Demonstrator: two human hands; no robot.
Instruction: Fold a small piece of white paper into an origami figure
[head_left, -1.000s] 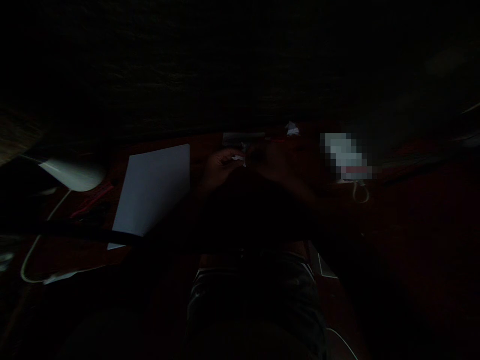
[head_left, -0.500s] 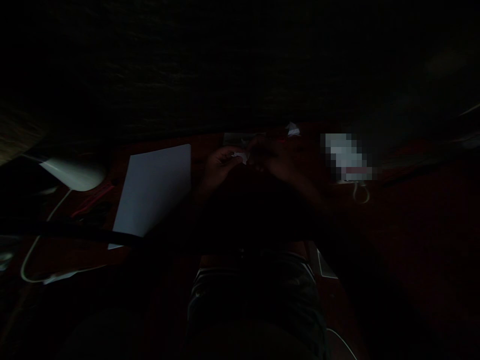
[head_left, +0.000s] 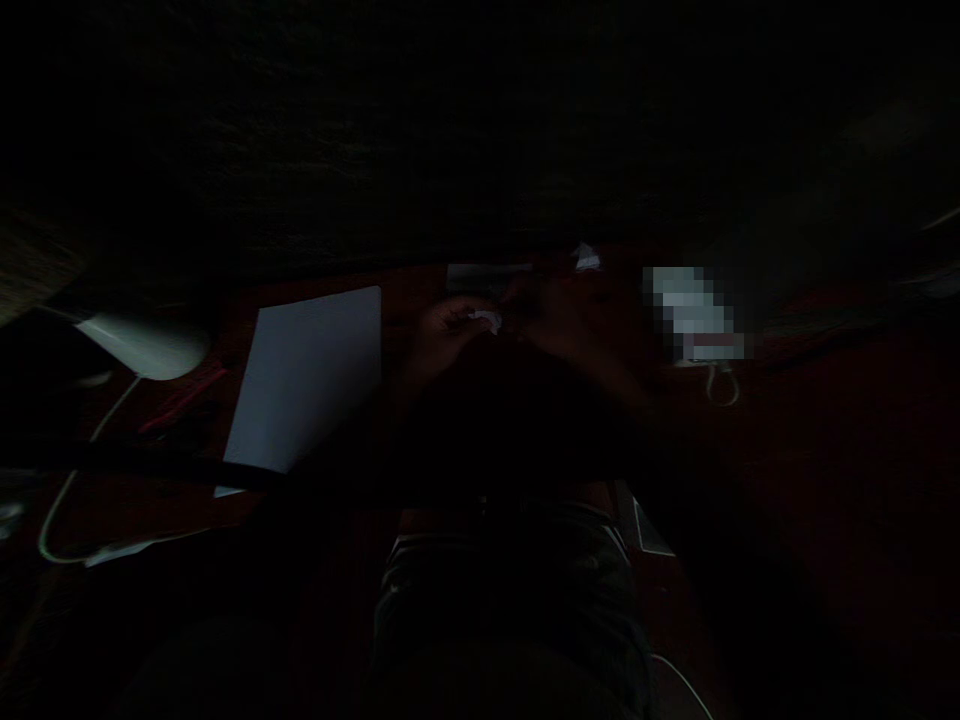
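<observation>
The scene is very dark. My left hand (head_left: 442, 338) and my right hand (head_left: 551, 322) meet over a dark red surface, both pinching a small white scrap of paper (head_left: 486, 319) between their fingertips. A large white sheet (head_left: 307, 375) lies just left of my left hand. Another small white scrap (head_left: 586, 260) lies beyond my right hand. My forearms fade into shadow below.
A pale rounded object (head_left: 146, 345) sits far left with a white cable (head_left: 67, 510) looping toward me. Red thin items (head_left: 184, 400) lie beside the sheet. A flat pale strip (head_left: 487, 275) lies behind the hands, and a blurred white item (head_left: 694, 310) at the right.
The hands stay together at the same spot; the fingers have shifted slightly on the white scrap. Nothing else has moved.
</observation>
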